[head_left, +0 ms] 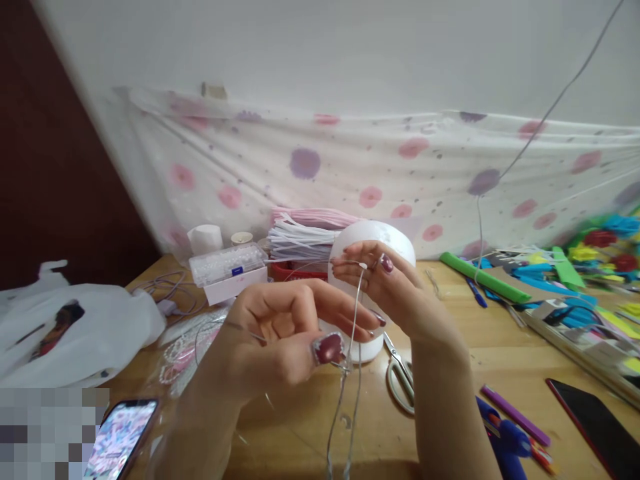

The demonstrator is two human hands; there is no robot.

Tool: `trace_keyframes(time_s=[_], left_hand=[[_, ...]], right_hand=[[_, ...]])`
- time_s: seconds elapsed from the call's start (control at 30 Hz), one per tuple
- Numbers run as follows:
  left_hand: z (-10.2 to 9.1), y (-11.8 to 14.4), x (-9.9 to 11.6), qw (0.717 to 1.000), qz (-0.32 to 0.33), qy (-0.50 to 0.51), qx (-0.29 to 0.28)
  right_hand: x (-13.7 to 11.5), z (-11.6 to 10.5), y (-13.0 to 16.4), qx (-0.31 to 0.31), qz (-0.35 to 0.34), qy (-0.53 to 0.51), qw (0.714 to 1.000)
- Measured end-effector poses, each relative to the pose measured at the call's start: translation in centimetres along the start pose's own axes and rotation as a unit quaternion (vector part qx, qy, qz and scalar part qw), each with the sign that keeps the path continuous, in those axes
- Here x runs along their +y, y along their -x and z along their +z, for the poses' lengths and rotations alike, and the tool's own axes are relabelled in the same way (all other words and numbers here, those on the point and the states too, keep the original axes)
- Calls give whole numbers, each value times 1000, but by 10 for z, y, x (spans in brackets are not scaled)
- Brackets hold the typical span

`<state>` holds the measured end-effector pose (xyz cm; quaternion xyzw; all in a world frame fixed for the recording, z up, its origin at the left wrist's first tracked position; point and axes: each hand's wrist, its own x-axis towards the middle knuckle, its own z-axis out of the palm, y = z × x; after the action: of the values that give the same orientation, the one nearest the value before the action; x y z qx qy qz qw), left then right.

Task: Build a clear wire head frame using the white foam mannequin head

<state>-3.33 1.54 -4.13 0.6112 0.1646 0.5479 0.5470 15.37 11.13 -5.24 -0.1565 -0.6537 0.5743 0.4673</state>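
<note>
My left hand is closed, its thumb and fingertips pinching a thin silvery wire. From the pinch, twisted strands hang toward the table's front edge. A small white bead sits on the wire up by the fingers of my right hand. That hand is raised beyond the left one, thumb close against fairly straight fingers, and the wire runs across them; the exact grip is partly hidden. A loose loop of the fine strand curves left around my left hand. Behind both hands stands a rounded white device.
Scissors lie beside my right forearm. To the right are a blue glue gun, a purple stick, a dark phone and a power strip. Leftward are a bead box, a plastic bag and a lit phone.
</note>
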Motion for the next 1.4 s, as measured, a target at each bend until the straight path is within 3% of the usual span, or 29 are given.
trace_keyframes(time_s=[0.33, 0.6, 0.77, 0.83, 1.03, 1.17, 1.4], left_hand=[[-6, 2, 7, 999, 29, -26, 15], [-7, 3, 8, 996, 52, -52, 55], [-12, 2, 5, 991, 62, -76, 89], [-12, 1, 4, 990, 64, -70, 108], [1, -4, 1, 970, 50, -60, 229], [5, -5, 0, 954, 53, -104, 277], [2, -7, -3, 939, 76, -181, 282]], right_hand=[[3, 2, -2, 46, -52, 52, 996], [-16, 10, 16, 186, -136, 128, 965], [-27, 34, 37, 208, -141, 196, 948], [-30, 46, 44, 199, -130, 231, 943], [-37, 66, 51, 46, -64, 376, 923], [-35, 73, 51, 58, -51, 381, 921], [-28, 73, 52, 82, -69, 334, 937]])
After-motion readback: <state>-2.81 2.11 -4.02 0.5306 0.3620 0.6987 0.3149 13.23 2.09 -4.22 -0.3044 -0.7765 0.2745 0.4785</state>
